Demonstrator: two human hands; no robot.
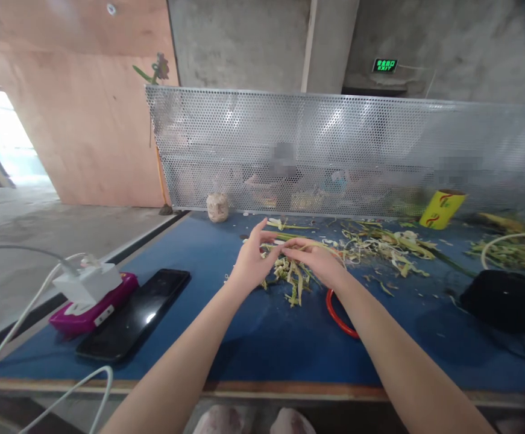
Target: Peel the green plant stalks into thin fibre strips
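Both my hands meet over a heap of pale green plant stems and peelings on the blue table. My left hand pinches a thin green stem with thumb and fingers, its other fingers raised. My right hand lies palm down, fingers closed on the same stem from the right. A red ring lies on the table under my right wrist.
A black phone and a magenta box with a white charger lie at the left. More stem scraps, a yellow cup and a black object sit right. A perforated metal screen closes the far edge.
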